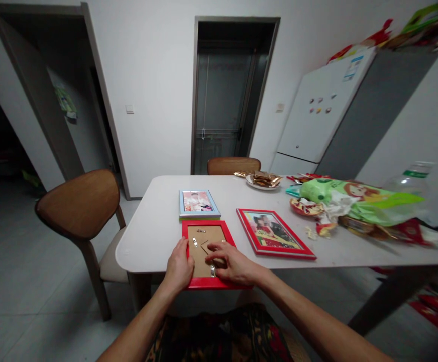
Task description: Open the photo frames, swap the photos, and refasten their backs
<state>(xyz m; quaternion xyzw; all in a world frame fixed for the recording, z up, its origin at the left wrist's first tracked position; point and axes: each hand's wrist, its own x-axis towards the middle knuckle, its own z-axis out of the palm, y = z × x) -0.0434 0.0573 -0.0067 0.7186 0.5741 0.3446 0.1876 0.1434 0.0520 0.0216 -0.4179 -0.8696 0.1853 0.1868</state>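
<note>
A red picture frame (191,282) lies face down at the near table edge, partly over it, its brown backing board (200,262) facing up. Small metal clips and a hanger sit on the board, and a small stand flap shows in its middle. My left hand (179,266) grips the frame's left side, thumb on top. Over the right part of the board, my right hand (232,262) has bent, spread fingers, with the thumb beside a metal clip (213,271). A light blue picture frame (198,203) lies face up just beyond. Another red picture frame (274,232) with a photo lies to the right.
On the white table (151,221), a plate (263,185) of wrapped snacks stands at the back. A green plastic package (362,198), an opened pomegranate (305,206) and crumpled tissue crowd the right side. Wooden chairs stand left (81,203) and behind (234,165).
</note>
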